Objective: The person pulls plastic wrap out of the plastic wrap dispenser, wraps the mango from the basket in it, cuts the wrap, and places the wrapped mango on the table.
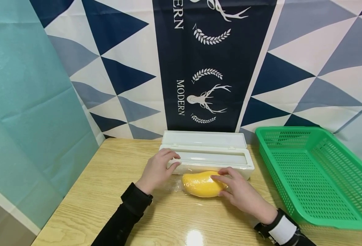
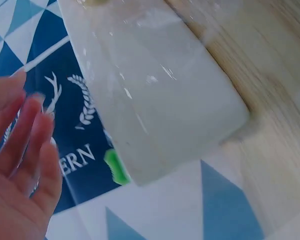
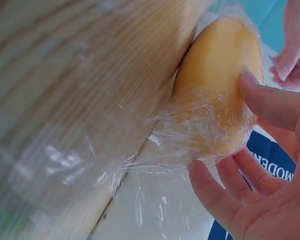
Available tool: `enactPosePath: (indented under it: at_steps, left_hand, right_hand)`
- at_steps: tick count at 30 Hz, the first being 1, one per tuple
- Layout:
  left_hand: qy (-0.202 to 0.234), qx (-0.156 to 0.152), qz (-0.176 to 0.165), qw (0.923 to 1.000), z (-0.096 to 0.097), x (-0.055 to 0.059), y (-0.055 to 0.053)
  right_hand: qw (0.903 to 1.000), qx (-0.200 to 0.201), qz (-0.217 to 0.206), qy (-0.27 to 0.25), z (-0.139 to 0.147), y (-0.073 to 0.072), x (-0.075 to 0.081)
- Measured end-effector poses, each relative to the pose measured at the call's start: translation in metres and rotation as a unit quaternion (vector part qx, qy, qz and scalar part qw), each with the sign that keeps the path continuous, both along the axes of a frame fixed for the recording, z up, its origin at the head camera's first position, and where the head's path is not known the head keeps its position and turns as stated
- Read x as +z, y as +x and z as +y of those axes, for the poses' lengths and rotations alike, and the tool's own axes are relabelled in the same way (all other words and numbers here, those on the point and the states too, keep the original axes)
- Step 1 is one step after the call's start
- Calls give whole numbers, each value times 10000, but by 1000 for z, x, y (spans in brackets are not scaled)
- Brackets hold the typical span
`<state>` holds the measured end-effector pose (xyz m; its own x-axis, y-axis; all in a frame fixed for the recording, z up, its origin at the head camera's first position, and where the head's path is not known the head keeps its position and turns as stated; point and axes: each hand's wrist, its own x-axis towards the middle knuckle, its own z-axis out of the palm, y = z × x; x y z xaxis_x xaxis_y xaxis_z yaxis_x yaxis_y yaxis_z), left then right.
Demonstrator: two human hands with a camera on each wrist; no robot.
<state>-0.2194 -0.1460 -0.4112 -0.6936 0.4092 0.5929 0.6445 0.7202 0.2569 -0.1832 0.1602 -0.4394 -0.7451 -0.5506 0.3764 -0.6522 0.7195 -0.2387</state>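
Observation:
A yellow mango (image 1: 200, 186) lies on the table, wrapped in clear cling film (image 3: 190, 125) whose loose part trails off its ends. My right hand (image 1: 241, 191) holds the mango's right end, the thumb on one side and fingertips against the film on the other, as the right wrist view shows. Just behind it stands a white cling film dispenser (image 1: 205, 149) with its lid (image 1: 203, 139) raised. Over the dispenser's left front corner is my left hand (image 1: 158, 169), thumb and fingers bent and apart. In the left wrist view nothing shows between those fingers (image 2: 50, 165).
To the right stands a green plastic basket (image 1: 294, 196) close to my right forearm. The wooden table (image 1: 116, 205) runs up to a patterned cloth backdrop (image 1: 131, 61). A pale teal sheet (image 1: 33, 102) closes off the left side.

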Motion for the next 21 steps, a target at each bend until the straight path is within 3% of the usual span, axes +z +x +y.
enactPosePath:
  at_steps: [3,7,16,21]
  left_hand:
    - [287,177,47,9994,-5,-1,-5]
    - [418,384,-181,9982,-11,-7,-11]
    - [589,346,-1309,9890,-24,-29,-25]
    - [587,171,-1718,9832,-29,-32,-29]
  right_hand:
    - [10000,-3,-2,9,0,0,0]
    - [10000,-25,-46,15,0,0,0]
    - [9999,-7,-97,-26,0,0,0]
    - [10000,-19,-86,-10,0,0,1]
